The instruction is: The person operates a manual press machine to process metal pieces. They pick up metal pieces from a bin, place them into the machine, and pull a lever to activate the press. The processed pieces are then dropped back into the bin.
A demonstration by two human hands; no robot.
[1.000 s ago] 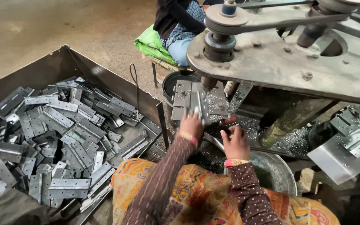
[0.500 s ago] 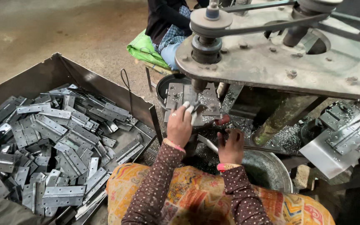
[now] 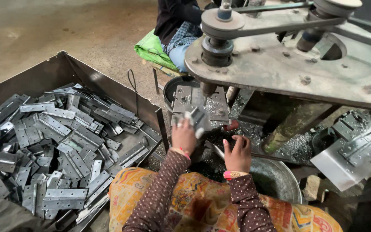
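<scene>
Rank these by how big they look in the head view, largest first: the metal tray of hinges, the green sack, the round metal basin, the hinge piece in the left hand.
1. metal tray of hinges
2. round metal basin, partly hidden, so unsure against the next
3. green sack, farther off and partly covered
4. hinge piece in the left hand

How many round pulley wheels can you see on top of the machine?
2. One pulley wheel sits at the plate's near-left end above the drill; the second pulley wheel is at the top right, partly cut off. Others may be hidden.
</scene>
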